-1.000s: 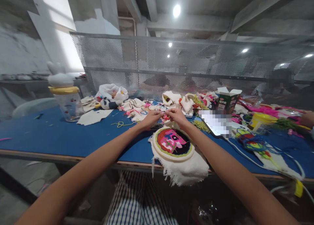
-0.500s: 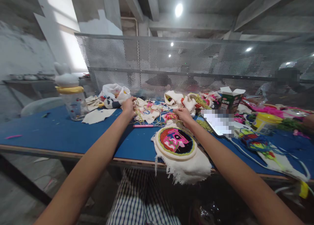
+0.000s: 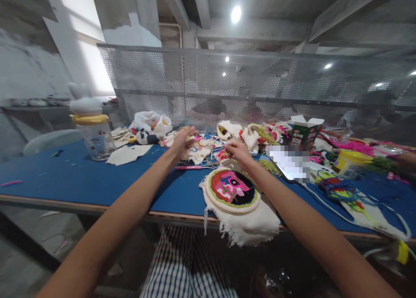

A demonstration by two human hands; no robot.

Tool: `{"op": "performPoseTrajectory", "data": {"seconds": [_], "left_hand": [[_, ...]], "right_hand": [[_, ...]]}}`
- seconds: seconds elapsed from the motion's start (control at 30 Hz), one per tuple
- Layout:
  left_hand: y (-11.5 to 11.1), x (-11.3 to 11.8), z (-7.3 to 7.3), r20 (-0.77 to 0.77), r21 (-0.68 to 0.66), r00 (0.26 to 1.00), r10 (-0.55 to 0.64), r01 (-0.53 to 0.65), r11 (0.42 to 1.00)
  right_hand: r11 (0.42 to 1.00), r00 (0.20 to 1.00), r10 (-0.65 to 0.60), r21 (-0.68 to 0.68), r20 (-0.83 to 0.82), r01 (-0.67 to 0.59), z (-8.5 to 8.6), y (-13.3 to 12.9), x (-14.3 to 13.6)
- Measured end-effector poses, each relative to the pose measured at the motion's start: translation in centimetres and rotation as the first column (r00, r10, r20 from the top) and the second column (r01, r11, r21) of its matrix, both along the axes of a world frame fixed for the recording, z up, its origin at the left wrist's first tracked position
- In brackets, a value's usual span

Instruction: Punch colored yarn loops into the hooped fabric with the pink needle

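My left hand hovers over the heap of loose yarn and cloth scraps at the table's middle, its fingers smeared by motion. Just right of that heap, my right hand has thumb and fingers pinched together beside some pink yarn; what lies in the pinch is too small to make out. Closer to me rests a round embroidery hoop with a red, pink and black yarn picture, its frayed cream cloth hanging past the table edge. A pink-handled tool lies left of the hoop.
A clear jar with a yellow lid stands at left near a cream cloth piece. To the right are a phone with a white cable, a green box, a yellow tub and tangled yarn. A perforated metal screen closes the back.
My left hand has moved right, toward my right hand, away from where greenish yarn hung by its fingers. My right hand has shifted slightly left, still pinched. The hoop stays in place.
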State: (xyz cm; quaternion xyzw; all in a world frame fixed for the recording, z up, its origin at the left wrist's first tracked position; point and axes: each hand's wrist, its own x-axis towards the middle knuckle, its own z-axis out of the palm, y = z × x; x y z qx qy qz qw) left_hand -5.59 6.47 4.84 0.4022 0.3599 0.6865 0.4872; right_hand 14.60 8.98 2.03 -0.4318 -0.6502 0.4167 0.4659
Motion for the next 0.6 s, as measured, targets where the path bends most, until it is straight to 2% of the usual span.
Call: {"op": "performPoseTrajectory", "data": {"seconds": [0.07,0.13,0.23,0.3,0.37,0.5,0.6], "left_hand": [[-0.7,2.2,-0.8,-0.144,-0.04,0.97,-0.196,0.192,0.981],[-1.4,3.5,-1.5,-0.252,-0.111,0.894,-0.369,0.353,0.929],[-1.8,3.6,-1.9,-0.327,-0.185,0.796,-0.51,0.476,0.86],[-1.4,2.9,-1.8,-0.322,-0.173,0.792,-0.518,0.489,0.855],[-0.6,1.9,-1.3,-0.277,-0.125,0.832,-0.48,0.464,0.877],[0.6,-0.2,-0.2,-0.106,-0.021,0.935,-0.338,0.337,0.941],[0.8,-1.4,0.3,0.03,0.011,0.975,-0.219,0.219,0.976]], "right_hand": [[0.999,0.999,0.049,0.019,-0.024,-0.049,0.4,-0.6,-0.4],[0.997,0.996,0.068,0.036,-0.049,-0.067,0.6,-1.0,-0.6],[0.998,0.996,0.038,0.049,-0.083,-0.034,0.7,-0.9,-0.6],[0.999,0.995,-0.009,0.044,-0.095,0.013,0.6,-0.5,-0.3],[0.997,0.993,-0.066,0.028,-0.098,0.069,0.3,0.0,0.0],[0.988,0.984,-0.154,-0.02,-0.089,0.153,-0.1,0.7,0.5],[0.984,0.981,-0.175,-0.043,-0.084,0.172,-0.2,0.8,0.6]]}}
